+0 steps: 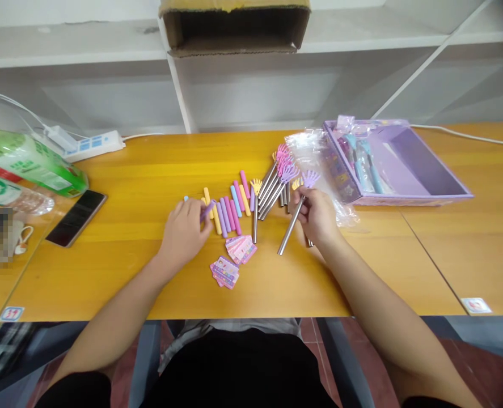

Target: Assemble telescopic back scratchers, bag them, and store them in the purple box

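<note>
My left hand [186, 232] is closed on a purple tube [208, 210], which sticks out past the fingertips. Beside it, several purple, pink, yellow and blue tubes [226, 218] lie on the table. In my right hand [318, 216] is a back scratcher [290, 231] with a purple hand-shaped head and a bare metal rod slanting down to the left. A yellow-headed scratcher [297, 183] shows behind that hand, partly hidden. Between my hands lies a pile of back scratchers [270, 192] with pink, purple and yellow heads. Small printed cards [240, 249] form two little stacks nearer me.
A purple box [417, 158] at right holds blue-handled scratchers in clear wrap [368, 167]. Clear plastic bags [315, 147] lie against its left side. At left are a phone [76, 218], bottles [36, 161] and a power strip [98, 145]. A cardboard box [234, 48] sits on the shelf.
</note>
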